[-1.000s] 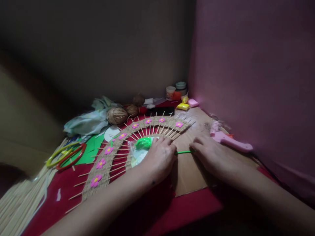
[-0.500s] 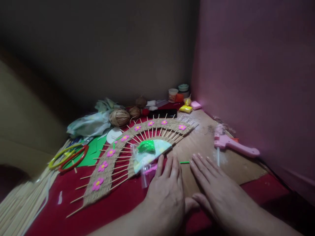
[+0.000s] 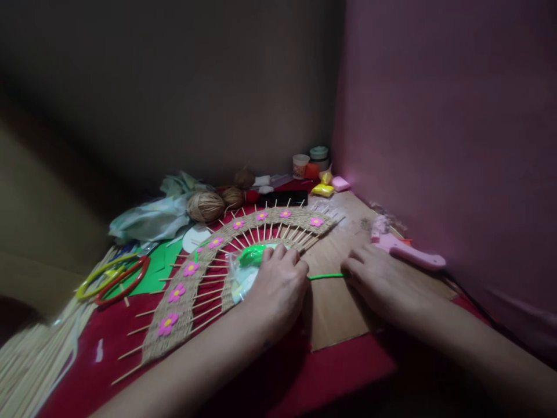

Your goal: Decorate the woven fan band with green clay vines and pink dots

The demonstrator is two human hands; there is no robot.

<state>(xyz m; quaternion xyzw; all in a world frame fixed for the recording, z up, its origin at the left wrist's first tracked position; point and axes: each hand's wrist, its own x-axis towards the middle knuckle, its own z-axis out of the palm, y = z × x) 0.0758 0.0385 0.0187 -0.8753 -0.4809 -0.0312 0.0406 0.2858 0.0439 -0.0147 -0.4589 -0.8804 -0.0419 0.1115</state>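
Observation:
A thin strand of green modelling clay [image 3: 325,276] stretches between my hands over a brown board [image 3: 335,316]. My left hand [image 3: 281,284] has its fingers curled down around the strand's left end. At the right end, the bent fingers of my right hand [image 3: 376,276] close on the strand; the fingertips of both hands are hidden. Left of my hands lies a woven twine fan [image 3: 194,293] on thin sticks, decorated with pink flowers with yellow centres. Bright green clay [image 3: 251,254] in clear plastic rests on the fan's inner part, partly covered by my left hand.
A pink glue gun [image 3: 413,254] lies right of my right hand. Twine balls [image 3: 205,206], a dark phone [image 3: 285,198], cups [image 3: 300,166] and yellow clay packets [image 3: 322,190] stand behind the fan. Hoops [image 3: 124,284] and green sheets [image 3: 163,267] lie left, on red cloth [image 3: 98,371].
My hands went from lying flat to curled fingers at the strand's ends. The left hand moved up and left over the clay packet, and more of the green strand shows between them.

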